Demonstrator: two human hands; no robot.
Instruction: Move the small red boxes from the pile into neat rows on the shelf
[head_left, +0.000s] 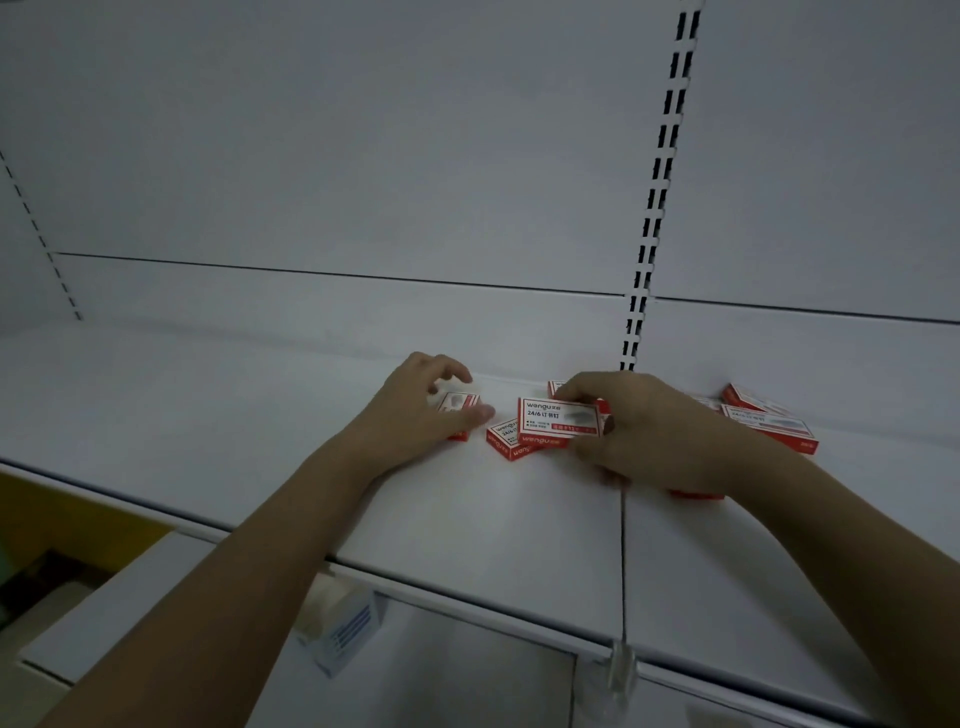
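A white-and-blue carton (343, 631) below — beside a slotted upright (657, 197).

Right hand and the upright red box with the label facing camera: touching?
Touching. The head view shows the right hand pinching the upright red box, fingers over its top edge and thumb at its right end.

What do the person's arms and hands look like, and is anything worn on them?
Both forearms are bare as far as the picture shows; no sleeve is in view. The left hand and the right hand wear no gloves. No watch, bracelet or ring is visible on either wrist or on the fingers, although the dim light and blur could hide small details.
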